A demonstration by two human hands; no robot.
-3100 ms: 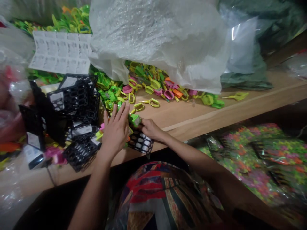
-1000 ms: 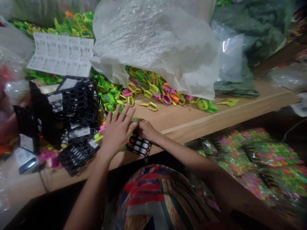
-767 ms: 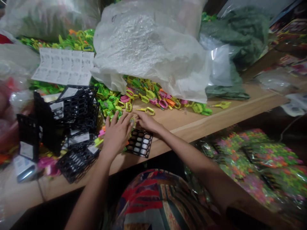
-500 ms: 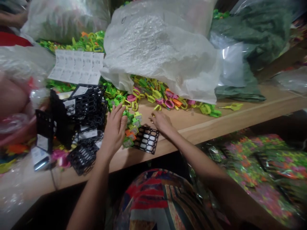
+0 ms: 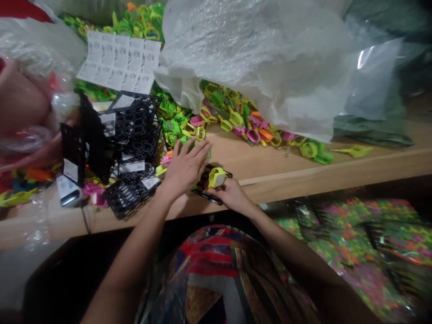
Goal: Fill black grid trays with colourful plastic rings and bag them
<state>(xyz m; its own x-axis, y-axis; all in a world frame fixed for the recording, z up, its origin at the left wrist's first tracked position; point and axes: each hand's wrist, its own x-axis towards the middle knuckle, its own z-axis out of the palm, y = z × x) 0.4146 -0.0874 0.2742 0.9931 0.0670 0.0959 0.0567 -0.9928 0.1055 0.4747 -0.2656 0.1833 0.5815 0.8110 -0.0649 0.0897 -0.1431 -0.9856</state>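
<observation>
My left hand lies palm down with its fingers stretched out, over the left part of a black perforated tray. Orange, pink and yellow plastic pieces show beside its palm; what lies under it is hidden. At the tray's right edge, my right hand is closed on the tray, which looks slightly raised. A yellow loop-shaped plastic piece with a pale square face stands on the tray against the right fingers.
Stacked black perforated trays with white labels lie left. A label sheet rests behind them. Loose coloured pieces spill from under a white plastic bag. Bagged pieces lie below the wooden table edge.
My right hand has come onto the tray's right edge and closed there. The tray has tilted. My left hand has moved right, over the tray and the pieces. The view has shifted.
</observation>
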